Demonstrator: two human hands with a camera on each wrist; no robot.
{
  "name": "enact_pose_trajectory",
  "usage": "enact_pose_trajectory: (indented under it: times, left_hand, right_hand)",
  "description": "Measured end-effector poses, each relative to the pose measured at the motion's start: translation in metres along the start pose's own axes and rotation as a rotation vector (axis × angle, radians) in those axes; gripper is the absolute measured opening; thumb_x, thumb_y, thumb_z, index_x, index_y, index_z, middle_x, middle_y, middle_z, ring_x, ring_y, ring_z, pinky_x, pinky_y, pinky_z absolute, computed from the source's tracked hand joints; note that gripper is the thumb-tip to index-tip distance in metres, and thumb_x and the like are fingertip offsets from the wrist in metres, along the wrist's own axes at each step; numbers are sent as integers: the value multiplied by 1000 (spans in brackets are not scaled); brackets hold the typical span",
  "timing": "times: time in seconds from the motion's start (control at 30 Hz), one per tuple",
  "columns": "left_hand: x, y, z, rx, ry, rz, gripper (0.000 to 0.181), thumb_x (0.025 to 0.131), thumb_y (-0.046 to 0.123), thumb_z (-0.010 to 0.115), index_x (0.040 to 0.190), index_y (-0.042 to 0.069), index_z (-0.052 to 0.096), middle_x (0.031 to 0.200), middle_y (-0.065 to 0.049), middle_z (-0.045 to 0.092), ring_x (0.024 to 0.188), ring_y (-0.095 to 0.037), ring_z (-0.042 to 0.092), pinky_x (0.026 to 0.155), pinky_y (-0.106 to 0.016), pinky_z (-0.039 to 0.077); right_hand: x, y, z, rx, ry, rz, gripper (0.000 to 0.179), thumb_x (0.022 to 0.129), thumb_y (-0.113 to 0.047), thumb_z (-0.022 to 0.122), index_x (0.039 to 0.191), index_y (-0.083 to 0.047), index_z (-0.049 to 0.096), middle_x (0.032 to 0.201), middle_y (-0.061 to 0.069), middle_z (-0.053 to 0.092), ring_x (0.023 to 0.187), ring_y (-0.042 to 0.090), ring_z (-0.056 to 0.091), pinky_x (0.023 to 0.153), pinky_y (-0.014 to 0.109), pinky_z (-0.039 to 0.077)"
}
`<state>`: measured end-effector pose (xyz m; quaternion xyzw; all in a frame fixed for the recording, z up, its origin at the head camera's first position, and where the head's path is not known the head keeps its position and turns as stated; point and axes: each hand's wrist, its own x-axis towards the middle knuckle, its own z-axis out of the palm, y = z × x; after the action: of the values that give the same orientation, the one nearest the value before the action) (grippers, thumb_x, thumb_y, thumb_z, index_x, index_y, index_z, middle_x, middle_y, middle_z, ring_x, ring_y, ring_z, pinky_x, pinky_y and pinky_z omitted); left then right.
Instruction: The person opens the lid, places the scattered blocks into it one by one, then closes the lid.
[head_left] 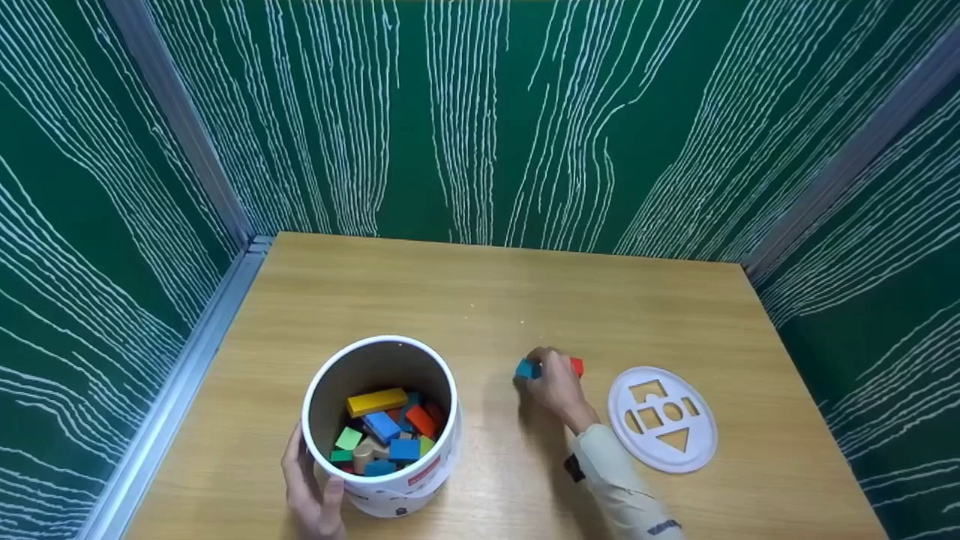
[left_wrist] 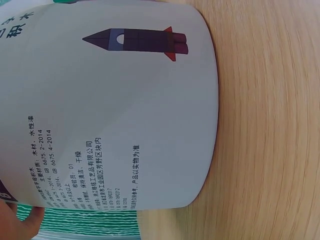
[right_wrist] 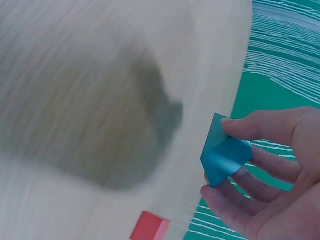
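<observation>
A white round bucket (head_left: 380, 495) stands on the left of the table, with several coloured wooden blocks (head_left: 382, 426) inside. My left hand (head_left: 313, 491) holds the bucket's near left side, thumb on the outer wall just below the rim. In the left wrist view, the bucket's printed wall (left_wrist: 125, 95) shows a rocket picture, and part of the hand (left_wrist: 22, 220) appears at the lower left. My right hand (head_left: 556, 386) pinches a teal block (right_wrist: 225, 155) between thumb and fingers. A red block (right_wrist: 150, 226) lies on the table close by, partly hidden behind the hand in the head view.
The white round lid (head_left: 697, 446), with cut-out shapes, lies flat on the wooden table (head_left: 495, 285) beside my right forearm. Green walls (head_left: 517, 135) with white wavy lines enclose the table at the back and both sides.
</observation>
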<state>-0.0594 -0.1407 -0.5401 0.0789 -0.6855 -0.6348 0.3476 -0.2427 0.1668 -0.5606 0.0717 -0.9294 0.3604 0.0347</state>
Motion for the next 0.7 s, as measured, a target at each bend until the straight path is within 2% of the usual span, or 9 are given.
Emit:
enact_pose_trajectory:
  times: [0.13, 0.23, 0.37, 0.7]
  left_hand:
    - [0, 4, 1, 9, 3, -41, 59, 87, 6, 48, 143, 3, 33, 145, -14, 37, 130, -15, 35, 110, -26, 27]
    - [0, 6, 1, 4, 4, -59, 59, 87, 7, 49, 144, 5, 33, 145, -12, 37, 130, -16, 35, 110, -28, 26]
    - [-1, 6, 2, -3, 10, -72, 59, 87, 9, 50, 144, 7, 34, 145, -11, 37, 130, -17, 35, 111, -29, 26]
    - [-1, 9, 1, 10, 3, -78, 57, 90, 14, 51, 144, 9, 34, 146, -12, 36, 130, -17, 35, 112, -30, 23]
  right_hand:
    - [-2, -9, -5, 8, -16, 32, 30, 76, -1, 74, 105, 3, 66, 103, 17, 64, 89, 26, 63, 79, 45, 55]
    - [-3, -15, -8, -6, -5, 27, 30, 75, 2, 73, 104, 2, 66, 103, 16, 64, 89, 27, 63, 78, 44, 55]
    - [-4, -23, -13, -17, 21, -2, 30, 73, 7, 71, 102, 2, 67, 102, 16, 65, 89, 29, 62, 79, 45, 55]
    - [-12, -42, -21, -38, 79, -101, 32, 70, 4, 76, 100, -2, 68, 99, 13, 64, 90, 32, 62, 78, 47, 55]
